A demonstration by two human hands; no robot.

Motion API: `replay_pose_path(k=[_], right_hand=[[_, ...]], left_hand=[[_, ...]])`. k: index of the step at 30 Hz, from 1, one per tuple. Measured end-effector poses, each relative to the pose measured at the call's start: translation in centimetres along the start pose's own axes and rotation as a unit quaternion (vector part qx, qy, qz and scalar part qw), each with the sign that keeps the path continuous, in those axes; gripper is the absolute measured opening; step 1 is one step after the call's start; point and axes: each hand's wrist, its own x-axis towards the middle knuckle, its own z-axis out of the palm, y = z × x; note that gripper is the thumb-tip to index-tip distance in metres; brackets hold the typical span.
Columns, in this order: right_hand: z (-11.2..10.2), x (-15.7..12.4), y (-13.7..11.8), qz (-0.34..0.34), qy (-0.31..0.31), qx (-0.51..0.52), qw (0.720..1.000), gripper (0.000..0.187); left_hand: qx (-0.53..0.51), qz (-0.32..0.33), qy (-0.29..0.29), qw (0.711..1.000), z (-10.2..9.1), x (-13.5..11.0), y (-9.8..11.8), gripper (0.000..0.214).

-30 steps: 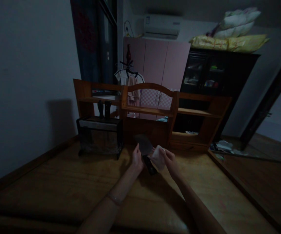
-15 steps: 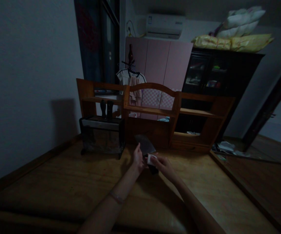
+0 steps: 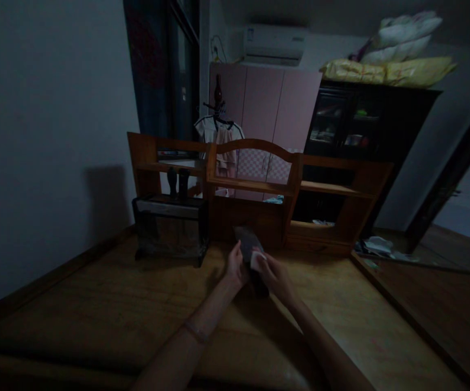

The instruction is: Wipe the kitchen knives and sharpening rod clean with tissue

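Observation:
The room is dim. My left hand (image 3: 235,267) grips a cleaver (image 3: 246,239) with a wide grey blade and a dark handle that juts down between my hands. The blade stands upright in front of the wooden shelf. My right hand (image 3: 272,273) is closed on a small white cloth (image 3: 256,260) and presses it against the blade's right face, near the handle. Both forearms reach out over a wooden tabletop (image 3: 116,309).
A clear-sided knife block (image 3: 172,228) holding two dark-handled knives (image 3: 178,182) stands at the back left of the table. A wooden shelf unit (image 3: 284,190) runs along the far edge. Behind it are pink wardrobes (image 3: 267,114), a dark cabinet (image 3: 357,125) and hanging clothes (image 3: 218,138).
The white cloth, first spread wide in my right hand, is now bunched small against the blade. The cleaver has tilted more upright and both hands have shifted slightly right.

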Motion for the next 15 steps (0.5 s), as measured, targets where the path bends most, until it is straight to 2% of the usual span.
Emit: replay_pose_path(k=[2, 4, 11, 15], right_hand=[[0.8, -0.1, -0.2, -0.029, -0.093, -0.008, 0.995, 0.041], [1.2, -0.2, -0.4, -0.040, -0.143, -0.009, 0.989, 0.040], [0.0, -0.2, -1.2, -0.017, -0.171, 0.043, 0.984, 0.042], [-0.2, 0.0, -0.6, 0.052, -0.142, 0.076, 0.986, 0.048]], left_hand=[[0.005, 0.014, 0.029, 0.999, -0.3, 0.1, 0.0, 0.037], [0.014, 0.034, 0.047, 0.998, -0.6, 0.1, 0.0, 0.042], [0.039, 0.036, 0.019, 0.998, -0.8, 0.1, 0.0, 0.047], [0.039, 0.000, 0.002, 0.999, -0.9, 0.3, 0.1, 0.045]])
